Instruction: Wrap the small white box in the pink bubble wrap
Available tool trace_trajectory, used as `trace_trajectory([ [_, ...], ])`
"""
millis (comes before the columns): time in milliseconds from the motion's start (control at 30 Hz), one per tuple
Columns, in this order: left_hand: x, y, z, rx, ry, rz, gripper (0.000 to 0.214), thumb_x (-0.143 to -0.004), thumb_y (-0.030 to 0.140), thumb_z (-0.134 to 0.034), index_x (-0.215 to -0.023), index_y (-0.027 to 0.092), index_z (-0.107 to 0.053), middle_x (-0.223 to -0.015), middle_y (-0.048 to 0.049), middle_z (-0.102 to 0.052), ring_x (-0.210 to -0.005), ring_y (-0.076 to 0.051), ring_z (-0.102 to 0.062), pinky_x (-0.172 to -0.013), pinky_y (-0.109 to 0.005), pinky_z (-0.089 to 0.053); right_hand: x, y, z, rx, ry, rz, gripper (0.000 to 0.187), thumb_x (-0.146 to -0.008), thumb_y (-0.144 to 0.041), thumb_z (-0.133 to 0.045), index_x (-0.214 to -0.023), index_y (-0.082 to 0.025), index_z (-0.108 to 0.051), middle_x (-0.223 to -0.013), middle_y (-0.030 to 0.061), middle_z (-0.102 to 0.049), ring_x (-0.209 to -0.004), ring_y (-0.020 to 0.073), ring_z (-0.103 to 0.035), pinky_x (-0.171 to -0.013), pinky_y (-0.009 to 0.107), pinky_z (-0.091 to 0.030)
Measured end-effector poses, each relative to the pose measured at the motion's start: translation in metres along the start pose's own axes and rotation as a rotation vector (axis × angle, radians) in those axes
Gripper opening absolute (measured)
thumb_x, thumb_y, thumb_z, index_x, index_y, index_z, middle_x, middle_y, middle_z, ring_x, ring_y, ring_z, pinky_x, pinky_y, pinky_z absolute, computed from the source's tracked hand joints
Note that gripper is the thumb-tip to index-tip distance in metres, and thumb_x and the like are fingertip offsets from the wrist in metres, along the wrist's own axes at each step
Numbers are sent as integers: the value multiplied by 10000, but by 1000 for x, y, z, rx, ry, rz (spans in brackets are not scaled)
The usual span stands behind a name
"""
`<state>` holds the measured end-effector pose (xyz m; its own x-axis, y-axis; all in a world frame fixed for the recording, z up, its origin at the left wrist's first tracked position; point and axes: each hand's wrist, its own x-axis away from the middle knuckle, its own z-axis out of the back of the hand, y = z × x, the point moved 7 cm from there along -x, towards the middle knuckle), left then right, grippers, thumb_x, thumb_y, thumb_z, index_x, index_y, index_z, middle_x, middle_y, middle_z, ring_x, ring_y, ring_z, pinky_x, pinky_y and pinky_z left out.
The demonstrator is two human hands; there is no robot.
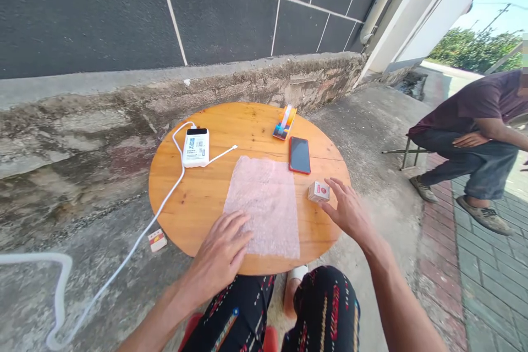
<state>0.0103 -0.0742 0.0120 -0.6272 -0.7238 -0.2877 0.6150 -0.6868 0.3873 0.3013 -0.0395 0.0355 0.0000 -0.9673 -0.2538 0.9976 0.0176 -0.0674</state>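
Observation:
A sheet of pale pink bubble wrap (266, 198) lies flat on a round wooden table (198, 198). My left hand (220, 256) rests flat on the sheet's near left corner, fingers stretched out. My right hand (348, 212) reaches to a small white box with red print (318, 191) at the table's right edge; its fingertips touch or nearly touch the box, fingers apart. A phone in a red case (299, 154) lies face up just beyond the sheet.
A white power bank (196, 147) with a white cable (136, 247) trailing off the table lies at the back left. An orange tape dispenser (285, 122) stands at the back. A small box (157, 240) lies on the concrete. Another person (474, 132) sits at the right.

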Motion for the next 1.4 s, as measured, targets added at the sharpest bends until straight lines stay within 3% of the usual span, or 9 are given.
trace_trajectory([
  [167,-12,24,-9,69,-64,-37,273,-824,137,-531,-1054,250,-626,-1340,-31,-519,-1292,-262,-376,-1094,-529,-309,-17,2,-19,-70,-68,22,455,-831,-279,-556,-1263,-145,-512,-1161,139,-631,-1032,275,-597,-820,387,-459],
  [300,-12,26,-21,126,-94,-24,251,-820,173,-565,-1051,251,-624,-1303,-22,-553,-1283,-252,-391,-1110,-543,-268,-18,-4,-7,-129,-98,-30,392,-827,-334,-576,-1187,-181,-569,-1017,96,-678,-868,250,-643,-720,354,-477],
  [367,-9,25,-23,133,-75,-21,273,-818,171,-565,-1074,250,-614,-1316,-22,-543,-1301,-245,-371,-1128,-531,-241,-18,-24,4,-224,-87,-12,387,-823,-340,-586,-1180,-191,-569,-1050,90,-671,-891,241,-641,-738,345,-481],
  [467,-7,23,-23,125,-45,-12,262,-831,174,-542,-1074,244,-611,-1312,-29,-545,-1307,-244,-363,-1134,-521,-225,-20,-74,12,-352,-83,162,388,-831,-318,-584,-1197,-192,-558,-1128,99,-644,-1003,245,-610,-831,358,-464],
  [567,-7,23,-23,125,-34,-12,240,-832,185,-545,-1057,235,-613,-1314,-31,-543,-1300,-247,-366,-1133,-514,-224,-23,-117,5,-368,-135,303,400,-814,-234,-596,-1209,-189,-552,-1152,90,-637,-1049,234,-589,-882,364,-431],
  [667,-8,24,-22,134,-19,-17,226,-827,195,-561,-1044,228,-615,-1317,-32,-540,-1300,-247,-363,-1136,-508,-214,-26,-136,-7,-350,-160,335,420,-795,-185,-601,-1212,-195,-552,-1153,86,-632,-1056,226,-579,-878,353,-417],
  [900,-7,22,-21,169,19,-3,219,-832,191,-548,-1034,225,-623,-1297,-42,-553,-1290,-253,-377,-1131,-523,-218,-30,-146,-21,-313,-193,353,414,-797,-176,-609,-1206,-192,-545,-1146,84,-632,-1045,225,-578,-873,352,-402],
  [1400,-8,23,-17,185,45,-17,201,-827,181,-552,-1008,221,-629,-1271,-60,-565,-1262,-262,-403,-1102,-539,-254,-28,-151,-22,-261,-199,342,426,-790,-152,-593,-1208,-194,-524,-1151,85,-618,-1037,226,-565,-869,348,-397],
])
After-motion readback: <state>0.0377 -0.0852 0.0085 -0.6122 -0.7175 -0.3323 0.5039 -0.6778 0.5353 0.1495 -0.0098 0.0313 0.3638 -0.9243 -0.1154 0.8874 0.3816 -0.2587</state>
